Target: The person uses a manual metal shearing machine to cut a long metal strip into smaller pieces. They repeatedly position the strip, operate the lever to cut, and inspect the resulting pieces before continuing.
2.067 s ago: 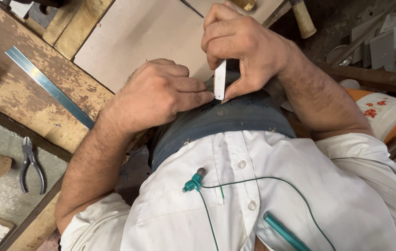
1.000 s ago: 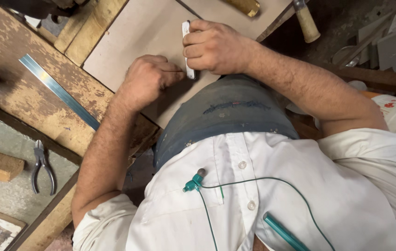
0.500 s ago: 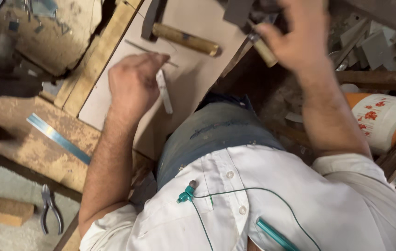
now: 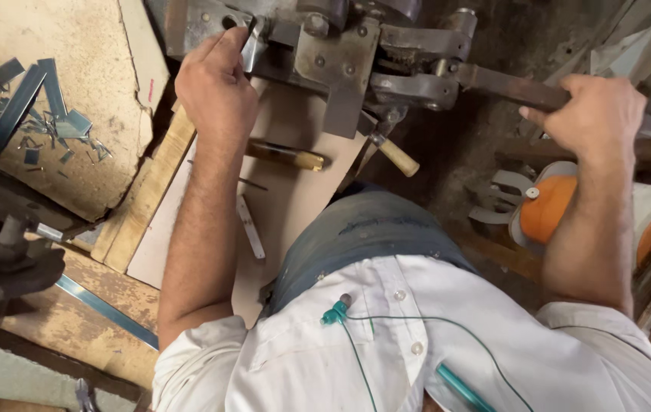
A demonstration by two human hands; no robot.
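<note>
A heavy grey metal press machine [image 4: 325, 46] fills the top of the view. My right hand [image 4: 585, 114] grips its long dark lever [image 4: 509, 85] at the right. At the machine's left jaw my left hand [image 4: 215, 84] pinches a small metal piece [image 4: 251, 47]. Below the machine lies a pale board [image 4: 295, 183] with a thin white metal strip [image 4: 251, 226] and a wooden-handled tool [image 4: 287, 155] on it.
Blue metal offcuts [image 4: 32, 103] lie scattered on a worn surface at the upper left. A blue metal strip [image 4: 104, 309] rests on the wooden bench at the lower left. An orange and white container [image 4: 551, 210] stands to the right. A second wooden handle [image 4: 398, 156] pokes out under the machine.
My view has swung up from my lap to the machine. My left hand left the white strip on the board and went to the machine's jaw; my right hand took the lever.
</note>
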